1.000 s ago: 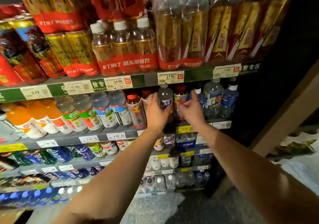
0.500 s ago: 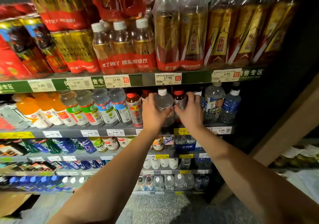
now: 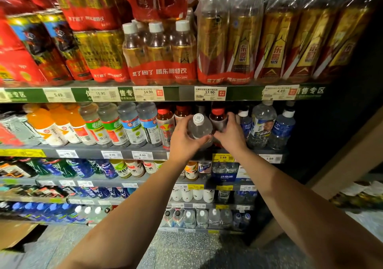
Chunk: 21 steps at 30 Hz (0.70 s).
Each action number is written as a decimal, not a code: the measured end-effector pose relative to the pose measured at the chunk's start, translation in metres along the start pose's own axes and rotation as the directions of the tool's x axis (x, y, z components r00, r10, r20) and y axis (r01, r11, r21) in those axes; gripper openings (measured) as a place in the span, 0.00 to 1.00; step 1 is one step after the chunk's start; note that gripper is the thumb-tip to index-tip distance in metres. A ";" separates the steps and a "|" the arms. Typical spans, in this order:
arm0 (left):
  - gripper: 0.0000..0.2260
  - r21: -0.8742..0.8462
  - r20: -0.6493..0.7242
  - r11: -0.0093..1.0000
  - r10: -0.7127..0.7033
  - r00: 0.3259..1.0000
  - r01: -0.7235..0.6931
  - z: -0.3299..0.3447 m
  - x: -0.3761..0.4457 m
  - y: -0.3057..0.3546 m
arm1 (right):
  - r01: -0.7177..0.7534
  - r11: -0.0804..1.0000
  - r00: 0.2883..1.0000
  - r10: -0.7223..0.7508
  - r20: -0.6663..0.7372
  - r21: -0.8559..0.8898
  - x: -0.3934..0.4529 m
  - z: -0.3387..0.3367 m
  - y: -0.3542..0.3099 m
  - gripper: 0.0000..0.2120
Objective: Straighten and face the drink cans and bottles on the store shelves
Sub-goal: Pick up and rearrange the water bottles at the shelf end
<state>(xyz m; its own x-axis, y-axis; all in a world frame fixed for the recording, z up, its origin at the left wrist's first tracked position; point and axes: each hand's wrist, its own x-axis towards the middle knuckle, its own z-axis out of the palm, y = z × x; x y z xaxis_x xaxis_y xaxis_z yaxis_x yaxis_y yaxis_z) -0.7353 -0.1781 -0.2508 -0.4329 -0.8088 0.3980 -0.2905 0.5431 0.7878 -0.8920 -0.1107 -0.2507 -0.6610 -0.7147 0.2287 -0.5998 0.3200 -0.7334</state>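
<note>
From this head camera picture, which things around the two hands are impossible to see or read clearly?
- Head view: the label of the clear bottle is covered by the left hand.
- Head view: the lower part of the red-capped bottle is hidden behind the right hand.
- Head view: small print on the price tag is too small to read.
- Head view: the packs at the left edge are cut off and blurred.

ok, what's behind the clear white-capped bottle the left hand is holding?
Behind the clear bottle in the left hand, red-capped dark bottles show; the right hand covers one's lower part. Anything deeper is too dark to tell.
</note>
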 end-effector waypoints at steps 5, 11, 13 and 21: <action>0.31 -0.152 -0.048 0.987 -0.063 0.997 0.055 -0.009 -0.012 -0.003 | -0.006 0.999 1.000 0.005 0.024 0.032 0.001 0.000 -0.002 0.32; 0.32 -0.336 -0.167 0.935 -0.178 0.970 0.114 -0.016 -0.022 -0.009 | -0.038 0.996 0.998 0.042 -0.047 0.076 -0.007 0.004 0.001 0.31; 0.31 -0.372 -0.196 0.920 -0.206 0.959 0.122 -0.024 -0.023 -0.011 | -0.054 0.995 0.997 0.059 -0.055 0.085 -0.009 0.008 -0.002 0.31; 0.23 -0.450 -0.158 0.883 -0.227 0.961 0.134 -0.063 -0.034 -0.019 | -0.103 0.987 0.994 0.098 0.042 0.124 0.003 0.037 -0.027 0.32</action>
<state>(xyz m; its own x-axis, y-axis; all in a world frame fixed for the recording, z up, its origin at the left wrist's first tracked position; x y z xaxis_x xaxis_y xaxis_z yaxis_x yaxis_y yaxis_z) -0.6613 -0.1752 -0.2496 -0.2154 -0.9361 0.2782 0.0692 0.2696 0.9605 -0.8608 -0.1443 -0.2538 -0.6973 -0.7051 0.1288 -0.4681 0.3119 -0.8268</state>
